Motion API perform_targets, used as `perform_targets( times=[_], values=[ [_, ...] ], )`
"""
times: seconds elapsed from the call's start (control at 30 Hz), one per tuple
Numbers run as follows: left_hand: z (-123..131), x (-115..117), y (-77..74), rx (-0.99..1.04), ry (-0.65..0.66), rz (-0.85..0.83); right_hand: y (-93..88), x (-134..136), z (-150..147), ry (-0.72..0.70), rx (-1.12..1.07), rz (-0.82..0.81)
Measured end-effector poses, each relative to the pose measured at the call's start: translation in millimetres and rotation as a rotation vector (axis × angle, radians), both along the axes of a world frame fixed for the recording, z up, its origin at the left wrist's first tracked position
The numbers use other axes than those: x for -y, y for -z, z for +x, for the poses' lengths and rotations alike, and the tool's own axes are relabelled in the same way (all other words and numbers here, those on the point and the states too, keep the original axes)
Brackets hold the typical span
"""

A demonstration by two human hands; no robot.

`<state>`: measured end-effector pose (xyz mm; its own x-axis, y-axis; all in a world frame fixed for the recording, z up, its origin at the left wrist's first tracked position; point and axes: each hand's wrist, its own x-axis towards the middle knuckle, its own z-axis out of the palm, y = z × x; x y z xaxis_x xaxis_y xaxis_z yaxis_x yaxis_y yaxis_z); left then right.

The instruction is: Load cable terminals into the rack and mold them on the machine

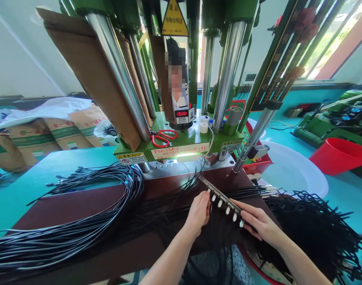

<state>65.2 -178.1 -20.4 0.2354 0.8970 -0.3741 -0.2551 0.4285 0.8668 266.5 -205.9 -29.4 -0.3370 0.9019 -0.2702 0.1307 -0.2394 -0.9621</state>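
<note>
A narrow metal bar (220, 192) lies slantwise in front of me, with several small clear-and-metal cable plugs (227, 210) in a row along its near side. My left hand (199, 210) is closed, its fingertips pinching at the plug nearest the bar's far left end. The fingers partly cover that plug. At the near right end, my right hand (263, 222) grips the bar between thumb and fingers. Black cables (222, 237) hang down below the row of plugs, dark and hard to separate.
A green press (198, 137) with steel columns stands ahead, red-handled scissors (164, 137) on its ledge. Looped black cables (121, 206) cover the brown table's left side. More black cables (314, 229) pile at right, near a white basin (296, 170) and red bucket (338, 155).
</note>
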Motion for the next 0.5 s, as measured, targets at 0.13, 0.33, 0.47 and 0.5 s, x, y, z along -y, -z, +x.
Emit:
perform_targets(
  times=[0.13,0.33,0.47,0.5],
  values=[
    [-0.5,-0.6,2.6,-0.029,-0.006,-0.017,-3.2,-1.1,-2.8,-0.032,0.019,-0.008],
    [-4.4,-0.1,2.6,-0.036,-0.009,-0.03,4.0,0.4,1.1,-0.173,0.118,0.109],
    [-3.0,-2.8,2.5,-0.052,-0.005,-0.016,0.8,0.6,-1.7,-0.172,0.131,0.096],
    [-2.0,-3.5,2.9,-0.06,-0.004,-0.015,-2.9,0.5,-2.4,-0.168,0.132,0.077]
  ],
)
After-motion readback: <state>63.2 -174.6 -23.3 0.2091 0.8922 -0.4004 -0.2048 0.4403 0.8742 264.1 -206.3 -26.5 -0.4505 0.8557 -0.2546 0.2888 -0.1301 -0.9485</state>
